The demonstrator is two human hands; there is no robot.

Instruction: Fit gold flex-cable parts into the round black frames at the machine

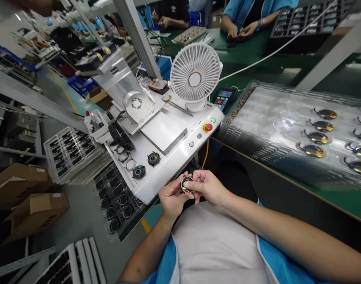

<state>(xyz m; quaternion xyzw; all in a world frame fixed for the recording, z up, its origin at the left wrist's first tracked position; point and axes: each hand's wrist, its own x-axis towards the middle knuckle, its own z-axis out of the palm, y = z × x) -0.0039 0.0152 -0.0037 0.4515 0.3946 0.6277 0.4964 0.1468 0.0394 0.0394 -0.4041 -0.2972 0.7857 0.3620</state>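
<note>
A small round part (187,184) with a silvery rim and a dark, partly golden inside is held in front of my body, beyond the near edge of the white machine (168,167). My left hand (173,197) grips it from the left. From the right, my right hand (208,187) holds it too, with fingers over its face and edge. Two black round units with green dots, one (139,172) near the machine's left corner and another (153,158) beside it, lie on the machine top. Thin rings (130,164) are next to them.
A white fan (195,77) and a red button (208,127) are on the machine, with a metal fixture (136,104) behind. Stacked clear trays (257,118) stand right; trays of dark parts (113,197) lie left. Across the green bench, a person's hands (242,31) show.
</note>
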